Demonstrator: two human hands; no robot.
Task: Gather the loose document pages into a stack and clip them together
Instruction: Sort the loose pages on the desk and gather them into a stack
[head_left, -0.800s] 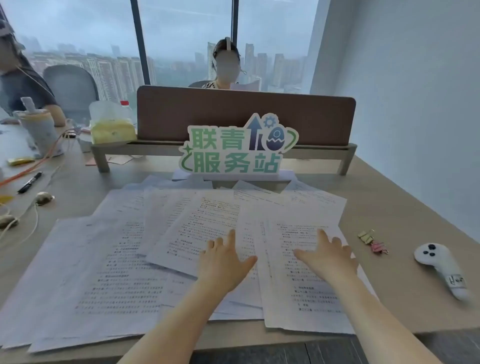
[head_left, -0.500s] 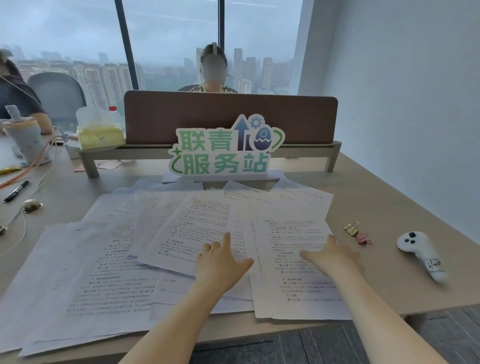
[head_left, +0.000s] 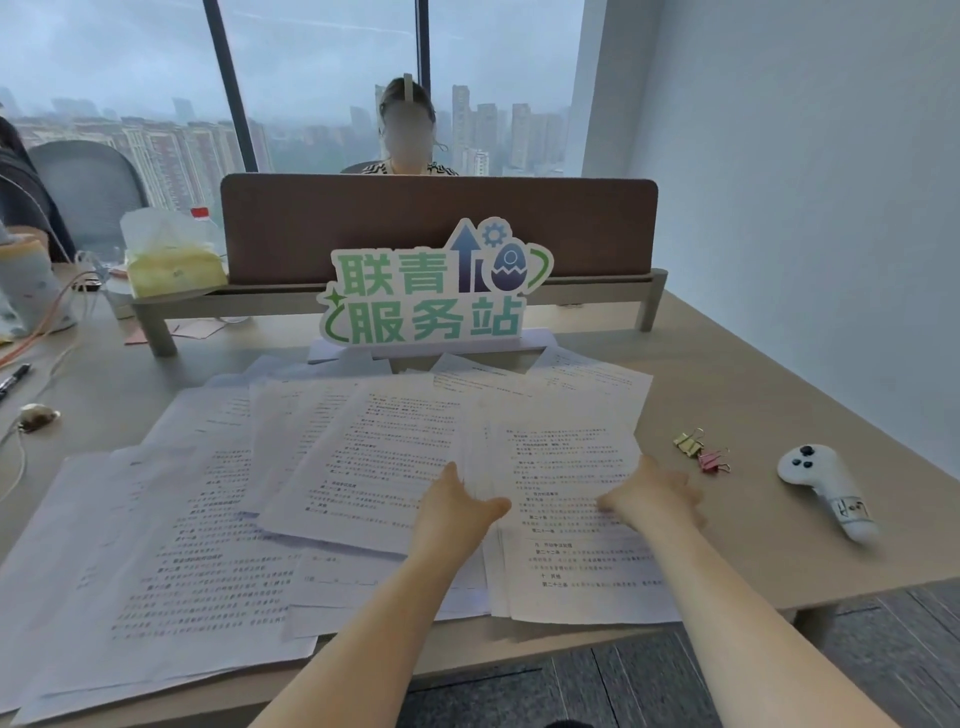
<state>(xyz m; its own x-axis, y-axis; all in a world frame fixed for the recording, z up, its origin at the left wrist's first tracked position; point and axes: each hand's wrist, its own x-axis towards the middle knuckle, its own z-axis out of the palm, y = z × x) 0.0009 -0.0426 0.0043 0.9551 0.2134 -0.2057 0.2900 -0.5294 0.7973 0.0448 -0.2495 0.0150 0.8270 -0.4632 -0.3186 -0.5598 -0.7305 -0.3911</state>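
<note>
1. At the far left of the worktop (head_left: 727, 395) lie a black pen (head_left: 13, 378), an orange cable (head_left: 36, 332) and a small earbud-like object (head_left: 37, 417) on a pale cord.
2. Behind them, on a low wooden shelf (head_left: 171, 301), stands a yellow tissue pack (head_left: 174, 260).
3. Loose printed pages (head_left: 171, 519) are spread overlapping over the worktop from its left edge to right of centre, several hanging over the near edge.
4. A green-lettered sign (head_left: 431, 296) stands upright just behind the pages, in front of a brown divider panel (head_left: 441, 223).
5. The left hand (head_left: 452, 514) rests on the pages near the middle, thumb spread out to the right; its fingers lie under or against the edge of the right-hand sheets, so whether they grip paper cannot be told.
6. The right hand (head_left: 654, 499) lies on the right edge of the rightmost pile of pages (head_left: 571, 571), thumb on top of the sheet, fingers curled at the edge; a firm grasp cannot be confirmed.
7. Right of the pages, on bare worktop, lie a yellow binder clip (head_left: 688, 442) and a pink binder clip (head_left: 712, 461), touching or nearly so.
8. Farther right lies a white controller (head_left: 826, 486).
</note>
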